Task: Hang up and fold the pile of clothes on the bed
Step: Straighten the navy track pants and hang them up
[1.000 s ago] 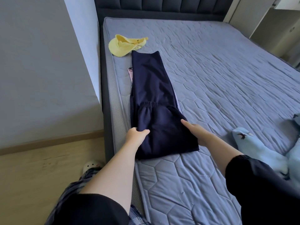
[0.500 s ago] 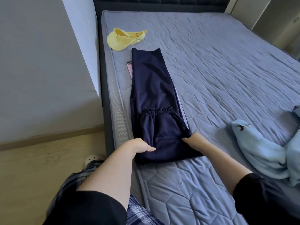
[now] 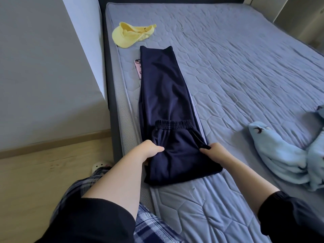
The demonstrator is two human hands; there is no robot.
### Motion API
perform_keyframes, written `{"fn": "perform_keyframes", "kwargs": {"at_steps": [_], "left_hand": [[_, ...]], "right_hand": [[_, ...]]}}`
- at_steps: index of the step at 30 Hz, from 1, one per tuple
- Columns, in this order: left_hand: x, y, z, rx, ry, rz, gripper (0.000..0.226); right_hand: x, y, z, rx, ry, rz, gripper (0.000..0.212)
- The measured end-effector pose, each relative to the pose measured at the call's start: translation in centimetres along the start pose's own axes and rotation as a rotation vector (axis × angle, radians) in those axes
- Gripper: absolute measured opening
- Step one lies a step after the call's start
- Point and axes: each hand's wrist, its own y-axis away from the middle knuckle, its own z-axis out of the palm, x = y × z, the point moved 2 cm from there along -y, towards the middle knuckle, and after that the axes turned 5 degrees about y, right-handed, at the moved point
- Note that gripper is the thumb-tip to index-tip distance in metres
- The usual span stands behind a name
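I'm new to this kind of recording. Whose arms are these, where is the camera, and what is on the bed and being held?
No machine: a person works bare-handed, filmed by one wide-angle camera worn on the head, looking down. The navy trousers lie along the bed, waistband end folded over the legs. The left hand and right hand each grip a side edge of that fold. Also there: a yellow cap, a pink phone beside the trousers, a light blue garment at right.
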Motion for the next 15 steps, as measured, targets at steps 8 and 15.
{"fn": "perform_keyframes", "kwargs": {"at_steps": [8,15], "left_hand": [[3.3,2.0,0.7,0.741,-0.659,0.787,0.053],[0.8,0.1,3.0,0.236,-0.902,0.627,0.052]], "right_hand": [[-3.9,2.9,-0.3,0.666,0.326,-0.565,0.048],[-3.3,2.6,2.8,0.287,0.527,-0.562,0.064]]}}
